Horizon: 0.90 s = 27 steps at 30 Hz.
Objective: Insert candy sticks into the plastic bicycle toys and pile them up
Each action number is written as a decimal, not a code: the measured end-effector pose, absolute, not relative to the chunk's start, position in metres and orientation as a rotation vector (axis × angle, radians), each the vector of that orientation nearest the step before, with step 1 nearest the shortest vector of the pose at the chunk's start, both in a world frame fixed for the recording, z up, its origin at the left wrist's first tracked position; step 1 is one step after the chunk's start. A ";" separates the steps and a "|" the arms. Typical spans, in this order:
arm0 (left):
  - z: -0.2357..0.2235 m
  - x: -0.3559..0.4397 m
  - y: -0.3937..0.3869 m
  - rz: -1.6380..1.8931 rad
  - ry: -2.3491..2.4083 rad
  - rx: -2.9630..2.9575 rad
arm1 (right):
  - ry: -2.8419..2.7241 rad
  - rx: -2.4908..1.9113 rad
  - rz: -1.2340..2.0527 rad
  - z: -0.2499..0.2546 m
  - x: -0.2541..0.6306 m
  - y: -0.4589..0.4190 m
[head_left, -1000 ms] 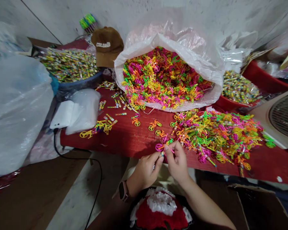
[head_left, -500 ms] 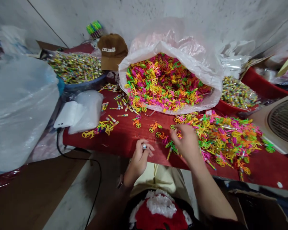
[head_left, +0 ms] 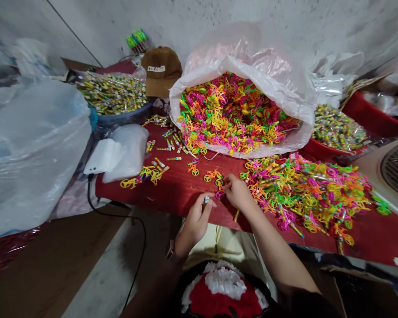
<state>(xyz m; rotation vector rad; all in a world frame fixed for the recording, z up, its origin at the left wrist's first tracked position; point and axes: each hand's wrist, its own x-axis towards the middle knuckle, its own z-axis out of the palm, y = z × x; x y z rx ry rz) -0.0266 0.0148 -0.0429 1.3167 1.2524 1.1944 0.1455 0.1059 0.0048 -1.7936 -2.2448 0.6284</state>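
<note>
My left hand (head_left: pixel 196 221) is closed near the table's front edge, with a small printed tube (head_left: pixel 206 200) upright between thumb and fingers. Just right of it, my right hand (head_left: pixel 237 193) pinches at a pink toy bicycle (head_left: pixel 220 194), whose wheel shows beyond the fingertips; the rest is hidden by the hand. Close above lies an orange toy bicycle (head_left: pixel 211 176) on the red table (head_left: pixel 175 185). To the right of my right hand spreads a pile of bright plastic bicycles with printed tubes (head_left: pixel 315 185).
A big white sack (head_left: pixel 242 152) full of plastic bicycles lies open at the back. Loose tubes (head_left: pixel 172 143) are scattered left of it. A brown cap (head_left: pixel 162 70), a white power bank (head_left: pixel 100 157) with a cable, a blue basin (head_left: pixel 126 117) of tubes and a fan (head_left: pixel 394 172) stand around.
My right hand has moved left from the pile's edge, closer to my left hand, and now has the pink bicycle at its fingertips. The left hand still holds the tube, tilted slightly more into view.
</note>
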 end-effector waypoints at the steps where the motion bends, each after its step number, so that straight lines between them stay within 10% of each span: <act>1: -0.042 -0.026 0.015 1.192 1.262 1.336 | -2.247 -1.775 0.653 0.006 0.146 0.104; 12: -0.052 -0.033 0.022 1.278 1.450 1.346 | -2.745 -1.323 0.500 0.016 0.147 0.084; 27: -0.024 -0.022 0.000 1.224 1.131 1.276 | -1.630 -1.019 1.310 0.024 0.147 0.048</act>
